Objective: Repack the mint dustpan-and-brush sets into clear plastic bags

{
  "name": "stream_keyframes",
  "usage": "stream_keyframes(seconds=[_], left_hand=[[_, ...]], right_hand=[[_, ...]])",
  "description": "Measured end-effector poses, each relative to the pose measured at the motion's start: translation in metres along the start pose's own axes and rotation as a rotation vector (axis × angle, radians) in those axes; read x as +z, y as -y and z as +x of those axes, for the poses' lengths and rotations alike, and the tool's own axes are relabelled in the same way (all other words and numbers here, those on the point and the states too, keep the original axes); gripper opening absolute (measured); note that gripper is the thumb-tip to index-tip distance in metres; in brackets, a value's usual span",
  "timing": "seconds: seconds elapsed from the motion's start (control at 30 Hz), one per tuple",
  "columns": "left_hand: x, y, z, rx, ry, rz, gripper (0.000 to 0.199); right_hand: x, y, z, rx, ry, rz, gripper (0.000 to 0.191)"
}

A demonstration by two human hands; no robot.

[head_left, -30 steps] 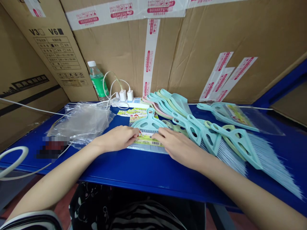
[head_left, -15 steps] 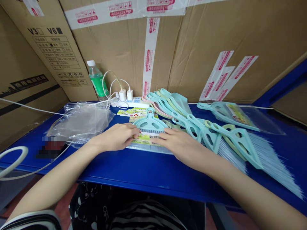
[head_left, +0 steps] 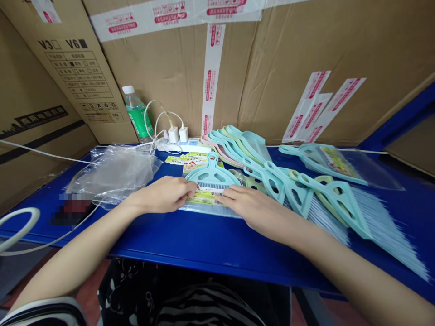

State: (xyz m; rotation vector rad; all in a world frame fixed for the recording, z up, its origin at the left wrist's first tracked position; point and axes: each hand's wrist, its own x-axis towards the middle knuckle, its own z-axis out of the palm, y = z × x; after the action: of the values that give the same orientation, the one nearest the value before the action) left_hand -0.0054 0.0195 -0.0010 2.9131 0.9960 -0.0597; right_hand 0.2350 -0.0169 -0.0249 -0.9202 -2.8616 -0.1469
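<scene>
A light blue brush and dustpan (head_left: 212,172) lies in front of me, its bristle end inside a clear plastic bag (head_left: 204,208) with a yellow-green printed card (head_left: 205,194). My left hand (head_left: 166,194) is closed on the bag's left edge, thumb and fingers pinched together. On the right side, my right hand (head_left: 253,206) rests over the bag and card with its fingers stretched out nearly flat. The handle with its round hole points away from me.
Clear bags (head_left: 115,172) are piled at the left. Several dustpans (head_left: 238,145) and brushes (head_left: 343,203) spread rightward. A bagged set (head_left: 326,163) lies at the back right. Behind are a bottle (head_left: 137,115), a power strip (head_left: 190,144) and cardboard (head_left: 170,68).
My right hand has shifted very slightly left over the bag, and less of the card's print shows. My left hand stays almost still at the bag's left edge.
</scene>
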Motion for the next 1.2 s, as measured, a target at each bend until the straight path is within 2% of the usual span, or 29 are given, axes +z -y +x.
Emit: stream_keyframes(seconds=[0.17, 0.33, 0.43, 0.67, 0.8, 1.0, 1.1, 1.2], left_hand=[[0.0, 0.001, 0.001, -0.03, -0.025, -0.045, 0.016], [-0.001, -0.001, 0.001, -0.136, 0.059, -0.008, 0.018], [-0.002, -0.003, 0.001, -0.182, 0.065, 0.001, 0.019], [-0.005, -0.002, 0.003, -0.181, 0.027, -0.025, 0.018], [-0.006, -0.001, 0.002, -0.218, 0.039, 0.017, 0.016], [-0.005, 0.001, 0.001, -0.185, -0.006, 0.06, 0.015], [-0.005, -0.001, 0.001, -0.226, -0.003, 0.113, 0.014], [-0.003, -0.005, 0.002, -0.283, -0.057, 0.205, 0.014]], right_hand=[[0.0, -0.004, -0.005, 0.025, 0.055, 0.016, 0.057], [-0.005, -0.004, -0.009, 0.012, 0.121, 0.073, 0.067], [-0.006, -0.004, -0.01, 0.025, 0.128, 0.118, 0.071], [-0.005, -0.008, -0.012, 0.014, 0.127, 0.178, 0.073], [-0.004, -0.01, -0.012, 0.011, 0.176, 0.147, 0.075], [-0.005, -0.012, -0.01, 0.021, 0.227, 0.153, 0.075], [-0.007, -0.014, -0.01, 0.016, 0.226, 0.175, 0.071], [-0.01, -0.015, -0.009, 0.009, 0.218, 0.217, 0.065]])
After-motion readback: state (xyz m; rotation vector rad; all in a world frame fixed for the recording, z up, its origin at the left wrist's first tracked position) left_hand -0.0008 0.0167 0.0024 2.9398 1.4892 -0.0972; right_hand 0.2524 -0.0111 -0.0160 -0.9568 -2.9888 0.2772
